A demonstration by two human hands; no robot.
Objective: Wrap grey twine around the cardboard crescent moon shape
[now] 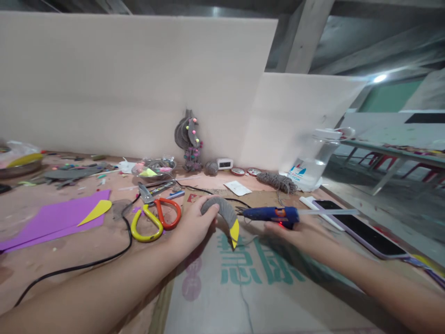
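Note:
My left hand [200,220] is closed around a curved crescent [224,211] wrapped in grey yarn, with a bare yellow tip [235,232] pointing down toward me. A loose strand of grey yarn trails from it over the cardboard [215,306]. In my right hand [290,232] is a blue glue gun [260,214] with a red light on and a clear glue stick [328,212] sticking out of its back. The gun's nozzle points left and is close to the crescent; whether they touch I cannot tell.
Scissors [146,224] with yellow and orange handles and purple sheets [66,215] lie left, beside a black cord [79,266]. Behind are a bowl of bits [155,170], a grey yarn ornament [187,134] and a yarn skein [277,182]. A bottle [309,160] and phone [361,227] are right.

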